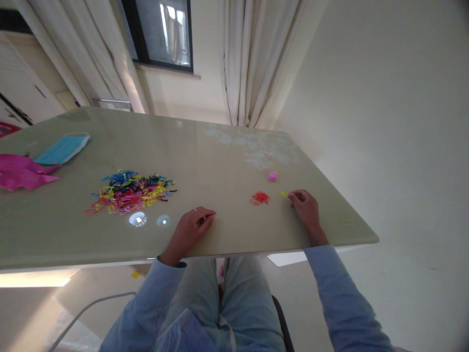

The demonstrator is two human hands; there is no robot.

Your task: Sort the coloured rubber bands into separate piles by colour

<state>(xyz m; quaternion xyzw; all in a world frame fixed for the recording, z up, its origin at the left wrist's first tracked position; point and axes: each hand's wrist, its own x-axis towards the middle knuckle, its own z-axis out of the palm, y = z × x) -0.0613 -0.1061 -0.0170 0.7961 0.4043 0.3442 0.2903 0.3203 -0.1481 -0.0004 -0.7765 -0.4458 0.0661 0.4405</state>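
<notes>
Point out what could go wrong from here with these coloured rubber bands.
The right hand might scatter the loose heap of small red rubber bands beside it. The small yellow rubber bands by that hand lie near the red heap, so colours could mix. Two faint yellow loops near the edge of the glossy greenish table could get brushed off.

"What lies at the left of the surface [216, 161]?"

"A light-blue face mask [64, 149], and just in front of it a crumpled magenta sheet [24, 172] (its left end runs out of view)."

"And beyond?"

"A dark-framed window [164, 32] above a narrow sill [168, 72], with pale curtains [252, 58] hanging on both sides. Lower left, a grey cable [106, 297] curves over the floor [304, 298]."
</notes>
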